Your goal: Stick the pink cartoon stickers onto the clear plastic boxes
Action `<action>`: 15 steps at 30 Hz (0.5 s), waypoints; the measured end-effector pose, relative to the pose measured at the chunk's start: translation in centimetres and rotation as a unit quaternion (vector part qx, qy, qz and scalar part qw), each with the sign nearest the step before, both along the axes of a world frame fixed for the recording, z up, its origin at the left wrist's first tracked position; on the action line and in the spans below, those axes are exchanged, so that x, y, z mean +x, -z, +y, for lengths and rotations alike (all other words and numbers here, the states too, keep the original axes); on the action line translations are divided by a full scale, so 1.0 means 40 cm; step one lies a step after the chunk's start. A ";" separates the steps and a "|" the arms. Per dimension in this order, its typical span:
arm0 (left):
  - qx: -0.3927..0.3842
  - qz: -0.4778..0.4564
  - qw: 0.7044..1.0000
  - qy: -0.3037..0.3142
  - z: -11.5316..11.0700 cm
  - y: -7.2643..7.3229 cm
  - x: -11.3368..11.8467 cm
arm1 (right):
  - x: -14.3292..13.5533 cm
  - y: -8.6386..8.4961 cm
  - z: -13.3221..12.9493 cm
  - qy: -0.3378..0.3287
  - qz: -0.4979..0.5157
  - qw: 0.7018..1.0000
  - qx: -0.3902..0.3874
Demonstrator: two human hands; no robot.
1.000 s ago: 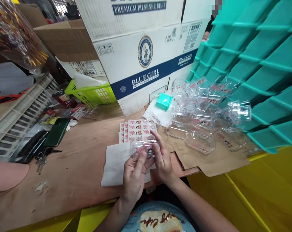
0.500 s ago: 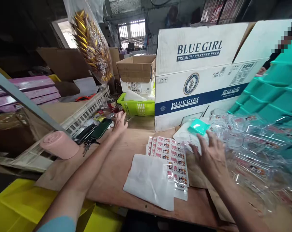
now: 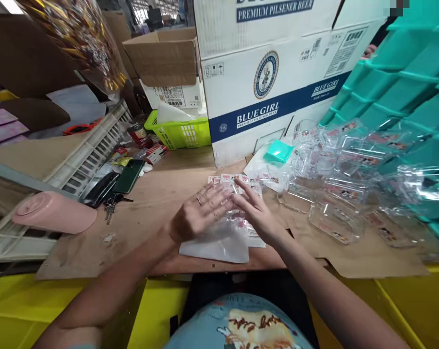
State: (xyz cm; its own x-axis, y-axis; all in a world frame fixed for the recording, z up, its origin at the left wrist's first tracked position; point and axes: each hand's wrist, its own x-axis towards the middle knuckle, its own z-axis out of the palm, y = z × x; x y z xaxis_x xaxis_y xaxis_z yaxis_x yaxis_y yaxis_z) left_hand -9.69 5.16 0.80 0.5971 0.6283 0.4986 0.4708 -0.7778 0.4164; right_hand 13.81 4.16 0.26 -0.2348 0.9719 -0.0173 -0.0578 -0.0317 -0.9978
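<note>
My left hand point(image 3: 201, 213) is over the sticker sheets, its fingers stretched toward the right and slightly smeared by motion. Close against its fingertips is my right hand point(image 3: 255, 212), fingers extended and apart. I see nothing held in either hand. Beneath them lie sheets of cat stickers point(image 3: 256, 237), partly hidden by the hands. A white translucent backing sheet point(image 3: 219, 249) overlaps them toward the table's front edge. To the right, clear plastic cases point(image 3: 337, 220) with cat stickers lie in a loose pile. A teal packet point(image 3: 278, 151) rests on white paper behind them.
A large beer carton point(image 3: 273, 92) stands at the back, next to a lime-green basket point(image 3: 185, 133). Teal bins point(image 3: 412, 63) are stacked on the right. A pink cup point(image 3: 55, 213), keys point(image 3: 110, 209) and a dark green phone point(image 3: 129, 176) lie at left.
My left hand has come back from beside the green basket to the sticker sheets. My right hand has moved left from near the teal packet to meet it. The view has tilted downward.
</note>
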 end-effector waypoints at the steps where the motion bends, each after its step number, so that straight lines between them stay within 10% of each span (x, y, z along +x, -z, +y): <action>1: 0.013 -0.006 1.000 0.015 -0.025 0.002 0.010 | -0.008 0.000 0.015 0.004 0.013 1.000 -0.002; 5: 0.093 0.013 0.992 -0.080 -0.007 0.046 -0.064 | 0.024 0.017 0.086 0.134 -0.085 0.979 0.128; 9: 0.023 0.159 0.970 -0.182 0.053 0.067 -0.133 | 0.066 0.048 0.145 0.104 -0.384 0.854 0.336; 12: 0.027 0.192 0.952 -0.238 0.030 0.032 -0.072 | 0.064 0.066 0.159 0.028 -0.494 0.774 0.396; 15: 0.016 0.166 0.969 -0.185 -0.016 0.013 0.052 | 0.060 0.071 0.129 0.054 -0.464 0.778 0.420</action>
State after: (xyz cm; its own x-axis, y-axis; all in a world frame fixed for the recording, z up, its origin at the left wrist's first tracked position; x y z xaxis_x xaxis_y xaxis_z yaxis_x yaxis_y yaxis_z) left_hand -7.61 4.52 0.27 0.4655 0.8168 0.3410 0.8231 -0.5411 0.1725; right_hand 16.23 9.31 -2.58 -0.4153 0.7458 0.5209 0.7437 0.6081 -0.2776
